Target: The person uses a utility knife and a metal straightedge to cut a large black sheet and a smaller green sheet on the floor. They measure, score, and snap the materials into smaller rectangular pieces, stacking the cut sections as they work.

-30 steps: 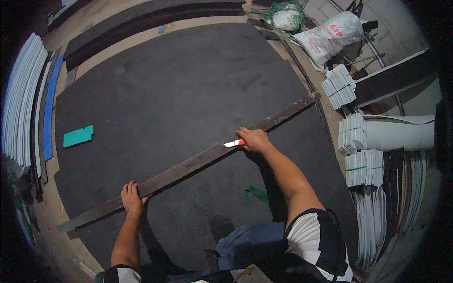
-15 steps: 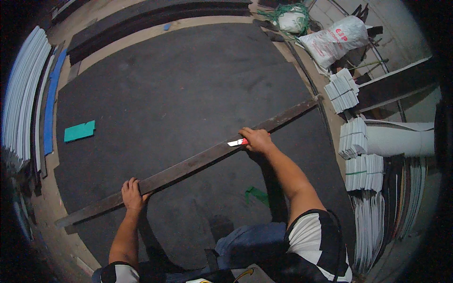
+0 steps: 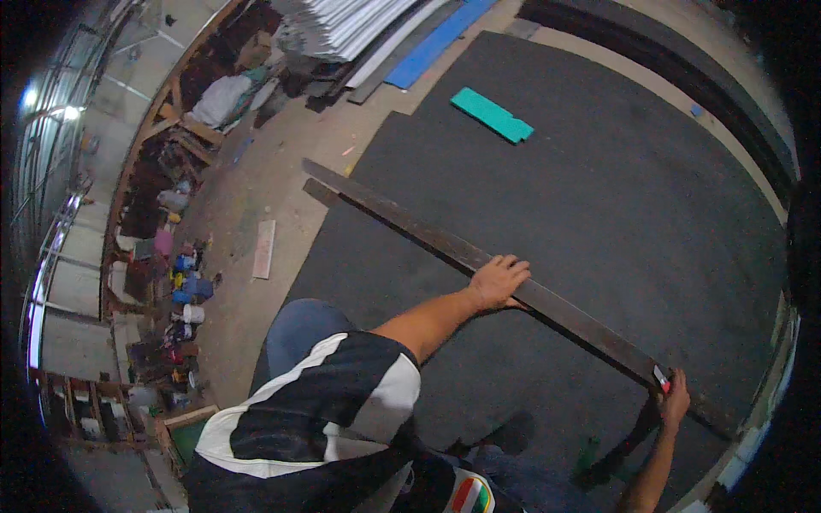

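A long dark straight bar point(image 3: 428, 232) lies slantwise over a large black sheet point(image 3: 616, 197), one end reaching past the sheet's left edge. My left hand point(image 3: 500, 282) grips the bar near its middle, fingers over the top and thumb along the near side. Toward the bar's right end, my right hand point(image 3: 675, 398) is closed round a red utility knife point(image 3: 662, 380) and rests against the bar. The knife's pale blade shows above the fingers. A flat teal piece point(image 3: 492, 115) with a notched end lies on the sheet beyond the bar.
Stacked white sheets point(image 3: 363, 26) and a blue strip point(image 3: 440, 44) lie at the far left of the black sheet. Thick dark slabs point(image 3: 658, 64) run along its far edge. Bottles and tubs point(image 3: 190, 291) clutter the left side, near a small pale board point(image 3: 265, 249) on the floor.
My head view has swung to the left, so the scene appears turned and shifted right. Both hands keep their hold on the bar and the knife.
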Tool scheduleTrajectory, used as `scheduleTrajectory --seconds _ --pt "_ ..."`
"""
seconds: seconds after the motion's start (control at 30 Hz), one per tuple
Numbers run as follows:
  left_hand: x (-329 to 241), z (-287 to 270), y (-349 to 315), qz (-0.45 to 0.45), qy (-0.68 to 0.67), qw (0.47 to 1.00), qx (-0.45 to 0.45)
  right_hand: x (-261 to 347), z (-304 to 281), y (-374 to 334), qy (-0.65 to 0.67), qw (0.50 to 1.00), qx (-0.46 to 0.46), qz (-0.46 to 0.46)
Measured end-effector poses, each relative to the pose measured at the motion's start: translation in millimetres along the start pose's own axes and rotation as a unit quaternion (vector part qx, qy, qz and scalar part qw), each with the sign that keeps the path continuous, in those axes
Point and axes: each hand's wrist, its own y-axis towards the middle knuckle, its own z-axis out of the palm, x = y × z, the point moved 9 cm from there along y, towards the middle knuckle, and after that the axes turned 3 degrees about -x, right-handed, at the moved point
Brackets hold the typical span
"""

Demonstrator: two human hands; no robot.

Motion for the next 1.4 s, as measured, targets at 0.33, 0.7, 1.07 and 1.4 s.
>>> scheduleTrajectory --seconds 0.33,0.7,1.07,1.4 --pt "-7 10 8 0.009 0.028 0.999 -0.016 -23 19 14 0.064 0.998 -0.006 -0.014" --pt "-9 -1 10 0.012 0.019 0.999 -0.045 -20 15 16 0.147 0.986 0.042 0.07" --pt "-7 3 12 0.001 0.007 1.0 -0.021 -73 50 17 0.053 0.998 0.013 -0.029" --pt "-7 1 14 0.007 0.009 0.999 -0.031 -44 23 15 0.015 0.999 0.033 -0.023"
